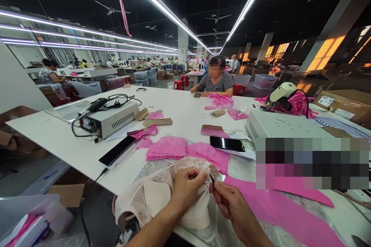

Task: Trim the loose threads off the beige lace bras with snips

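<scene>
White-topped and wide, the table (174, 104) carries most of what surrounds the hands; a co-worker (217, 83) in a striped top sits at its far edge. Toward the right edge stands a pale metal box (285, 123), and beyond it a cardboard box (344, 106) bears white labels (326, 100), one with a square code (the print is too small to read). Toward the left corner sits a smaller vented unit (113, 121) with a looped black cable. A broad stretch of tabletop shows between that unit and the co-worker; another strip runs along the left edge.

Pink fabric (278, 208) spreads from the near edge rightward, a pixelated patch above it. At the near edge's middle lies a beige lace garment (158, 195), its left part reaching past the edge, with pink lace pieces (166, 148) just beyond. The left hand (189, 185) pinches the garment between thumb and forefinger; the right hand (233, 204) is curled, thumb against fingers. One black phone (117, 151) lies by the left edge, another (227, 143) near the pink lace. Smallest, a slim dark tool (212, 178) is gripped by the right hand, tip at the garment.
</scene>
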### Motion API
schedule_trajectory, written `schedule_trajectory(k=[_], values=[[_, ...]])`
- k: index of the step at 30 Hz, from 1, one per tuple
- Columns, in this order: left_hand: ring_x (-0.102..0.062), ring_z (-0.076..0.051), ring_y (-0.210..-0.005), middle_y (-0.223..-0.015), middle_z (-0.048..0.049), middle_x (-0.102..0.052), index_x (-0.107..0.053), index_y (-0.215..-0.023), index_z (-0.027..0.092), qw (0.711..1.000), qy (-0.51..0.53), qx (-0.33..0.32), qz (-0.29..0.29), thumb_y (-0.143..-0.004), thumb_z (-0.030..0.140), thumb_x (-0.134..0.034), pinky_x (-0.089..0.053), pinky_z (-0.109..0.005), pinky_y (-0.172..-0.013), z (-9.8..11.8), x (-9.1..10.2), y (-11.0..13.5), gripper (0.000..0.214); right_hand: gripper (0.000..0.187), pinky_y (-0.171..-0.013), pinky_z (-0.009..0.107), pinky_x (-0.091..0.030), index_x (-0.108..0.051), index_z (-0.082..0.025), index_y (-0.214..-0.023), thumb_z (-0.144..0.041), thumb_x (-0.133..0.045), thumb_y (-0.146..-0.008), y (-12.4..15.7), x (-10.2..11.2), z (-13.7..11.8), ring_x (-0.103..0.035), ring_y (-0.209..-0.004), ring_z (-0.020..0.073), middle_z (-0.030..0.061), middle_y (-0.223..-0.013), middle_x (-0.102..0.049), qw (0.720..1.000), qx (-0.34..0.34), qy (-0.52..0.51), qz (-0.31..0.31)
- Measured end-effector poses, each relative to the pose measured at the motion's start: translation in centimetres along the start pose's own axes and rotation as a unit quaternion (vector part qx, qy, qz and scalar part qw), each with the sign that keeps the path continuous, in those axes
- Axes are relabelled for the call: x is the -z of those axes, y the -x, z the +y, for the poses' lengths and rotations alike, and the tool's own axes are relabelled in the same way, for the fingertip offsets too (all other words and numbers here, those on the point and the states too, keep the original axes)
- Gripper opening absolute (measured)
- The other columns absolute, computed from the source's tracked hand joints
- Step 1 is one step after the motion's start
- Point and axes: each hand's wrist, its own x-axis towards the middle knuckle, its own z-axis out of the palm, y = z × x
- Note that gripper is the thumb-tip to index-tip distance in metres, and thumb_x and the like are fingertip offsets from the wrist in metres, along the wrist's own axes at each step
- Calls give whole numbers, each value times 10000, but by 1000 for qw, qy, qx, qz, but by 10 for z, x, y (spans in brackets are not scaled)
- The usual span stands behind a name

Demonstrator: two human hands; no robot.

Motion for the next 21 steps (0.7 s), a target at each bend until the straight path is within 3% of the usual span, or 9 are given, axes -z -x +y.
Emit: schedule_trajectory(k=[4,7,10,14,19,21], values=[[-398,-94,-498,-471,35,-476,-616,-508,129,1000,5,12,-6,-638,339,-675,-305,-214,-505,-2,1,1,254,380,-387,224,-82,-624,-151,-718,-525,-562,-756,0,5,-5,-180,-394,47,-84,-523,-321,999,40,-10,7],[-468,-117,-546,-528,4,-563,-660,-558,122,1000,-1,1,-17,-656,325,-670,-359,-225,-558,-2,2,1,225,341,-423,230,-197,-641,-159,-806,-491,-593,-744,-1,6,-9,-287,-454,85,-66,-551,-371,987,125,84,62],[-501,-133,-561,-563,-13,-614,-698,-609,124,998,-34,-29,-39,-673,317,-657,-372,-229,-559,-3,4,1,207,265,-493,250,-271,-640,-159,-736,-417,-667,-684,-6,1,-13,-351,-526,119,-50,-554,-412,962,178,177,105],[-556,-165,-611,-635,-33,-678,-731,-668,148,993,-81,-66,-49,-709,292,-626,-402,-239,-579,-3,5,1,183,242,-497,252,-278,-566,-171,-555,-364,-686,-638,-14,-5,-18,-345,-523,119,-52,-519,-394,964,174,170,111],[-564,-177,-613,-629,-37,-680,-726,-654,165,979,-144,-142,13,-708,239,-643,-410,-256,-602,0,5,6,124,230,-431,240,-234,-528,-181,-542,-344,-667,-624,-19,-7,-20,-289,-453,91,-67,-485,-362,978,140,113,106],[-556,-177,-620,-625,-36,-668,-716,-644,161,983,-121,-138,13,-703,237,-645,-409,-262,-614,-1,5,6,120,233,-405,233,-196,-477,-197,-533,-339,-643,-616,-21,-8,-18,-237,-424,76,-84,-465,-319,982,126,86,109]])
